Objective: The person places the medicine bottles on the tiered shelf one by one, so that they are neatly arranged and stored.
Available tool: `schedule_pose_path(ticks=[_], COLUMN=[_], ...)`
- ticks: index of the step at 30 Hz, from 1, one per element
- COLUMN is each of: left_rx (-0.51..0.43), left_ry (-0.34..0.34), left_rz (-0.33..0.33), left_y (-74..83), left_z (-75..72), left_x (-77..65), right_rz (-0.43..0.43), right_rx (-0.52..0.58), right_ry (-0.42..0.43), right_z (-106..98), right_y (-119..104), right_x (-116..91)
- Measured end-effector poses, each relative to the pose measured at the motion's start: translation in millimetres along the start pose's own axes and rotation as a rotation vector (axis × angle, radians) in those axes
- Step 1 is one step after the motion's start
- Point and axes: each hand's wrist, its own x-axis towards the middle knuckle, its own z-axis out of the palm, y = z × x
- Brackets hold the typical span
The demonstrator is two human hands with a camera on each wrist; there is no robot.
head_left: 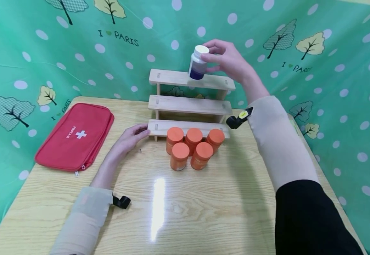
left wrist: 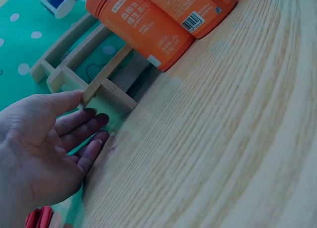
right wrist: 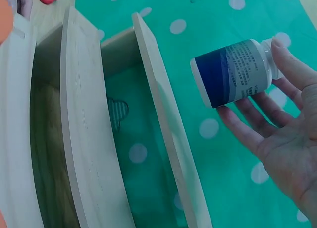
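My right hand (head_left: 224, 58) grips a white pill bottle (head_left: 198, 63) with a dark blue label band, thumb near its cap. In the right wrist view the bottle (right wrist: 232, 72) appears apart from the top step, with fingers along its side. A three-step wooden shelf (head_left: 189, 103) stands on the table. At the left end of its lowest step, my left hand (head_left: 132, 137) touches the wood with thumb and fingers; in the left wrist view the thumb meets the shelf's edge (left wrist: 94, 86) while the other fingers hang loosely below. Several orange bottles (head_left: 180, 156) stand before the shelf.
A red first aid pouch (head_left: 76, 138) lies on the table at the left. Behind the shelf hangs a green dotted cloth (head_left: 172, 21), which also rises along both sides. The wooden table (head_left: 197, 209) stretches forward, with a bright light reflection on it.
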Motion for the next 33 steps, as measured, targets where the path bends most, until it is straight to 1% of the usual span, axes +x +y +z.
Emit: schedule_pose_path(ticks=[5, 13, 16, 25, 33], left_rx=[0.02, 0.023, 0.017, 0.01, 0.015], left_ry=[0.001, -0.001, 0.001, 0.007, 0.016], left_rz=[0.021, 0.022, 0.024, 0.03, 0.025], left_y=[-0.6, -2.2, -2.8, -3.2, -3.3], left_z=[-1.6, -1.8, -2.3, -1.5, -1.5], left_x=[0.4, 2.1, 2.3, 4.0, 3.9], right_rz=[-0.02, 0.047, 0.072, 0.087, 0.064], right_rx=[0.015, 0.039, 0.03, -0.006, -0.054], right_ry=[0.011, 0.068, 0.082, 0.094, 0.111], right_z=[22, 47, 54, 66, 73], right_y=[-2, 7, 8, 9, 11], right_x=[19, 40, 44, 48, 48])
